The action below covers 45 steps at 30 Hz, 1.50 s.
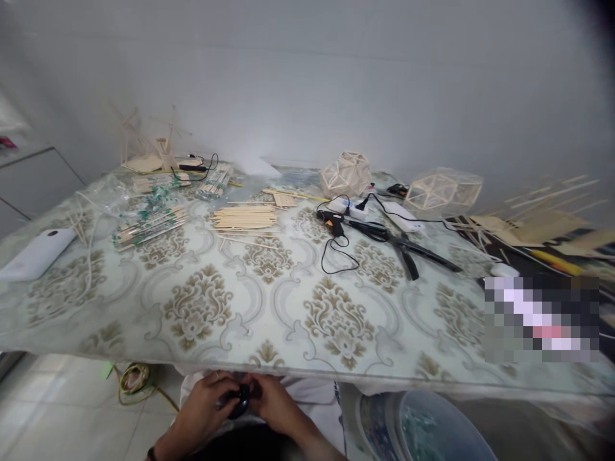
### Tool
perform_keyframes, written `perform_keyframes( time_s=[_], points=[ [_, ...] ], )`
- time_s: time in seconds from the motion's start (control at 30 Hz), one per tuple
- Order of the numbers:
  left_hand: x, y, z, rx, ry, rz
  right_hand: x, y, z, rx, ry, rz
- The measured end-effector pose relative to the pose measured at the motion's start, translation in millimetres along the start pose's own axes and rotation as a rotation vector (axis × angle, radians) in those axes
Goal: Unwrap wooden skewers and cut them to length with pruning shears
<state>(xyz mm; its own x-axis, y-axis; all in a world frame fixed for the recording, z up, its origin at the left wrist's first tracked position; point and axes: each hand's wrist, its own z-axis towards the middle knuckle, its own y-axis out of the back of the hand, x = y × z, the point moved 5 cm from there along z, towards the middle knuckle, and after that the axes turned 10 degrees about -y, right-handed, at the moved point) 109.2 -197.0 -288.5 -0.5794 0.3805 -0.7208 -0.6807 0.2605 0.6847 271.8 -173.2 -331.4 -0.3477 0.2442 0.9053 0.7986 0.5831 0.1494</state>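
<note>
In the head view, my left hand (206,404) and my right hand (275,400) are close together just below the table's front edge, over my lap. Between them is a small, dark, shiny rounded object (243,402); its kind cannot be made out. The left fingers curl round its left side. The right fingers are closed at its right side and partly hidden. Beyond them on the patterned tablecloth (273,307) lie a stack of wooden sticks (245,218) and a black hot glue gun (332,221).
Black scissors (423,253) lie beside the glue gun. Geometric stick frames (346,174) stand near the wall. Wrapped stick bundles (151,227) and a white phone (41,253) are at left. A power strip (348,206) trails cables. Below right stands a bucket (444,422).
</note>
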Motion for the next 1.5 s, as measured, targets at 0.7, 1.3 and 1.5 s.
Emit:
perform_keyframes(
  time_s=[0.7, 1.3, 1.5],
  points=[
    [18, 10.2, -5, -0.100, 0.336, -0.194, -9, -4, 6, -0.120, -0.024, 0.020],
    [21, 28.7, -11, -0.245, 0.265, -0.405, -16, -2, 4, -0.111, 0.004, 0.106],
    [18, 27.2, -8, -0.205, 0.234, -0.242, -16, -2, 6, -0.111, 0.003, 0.139]
  ],
)
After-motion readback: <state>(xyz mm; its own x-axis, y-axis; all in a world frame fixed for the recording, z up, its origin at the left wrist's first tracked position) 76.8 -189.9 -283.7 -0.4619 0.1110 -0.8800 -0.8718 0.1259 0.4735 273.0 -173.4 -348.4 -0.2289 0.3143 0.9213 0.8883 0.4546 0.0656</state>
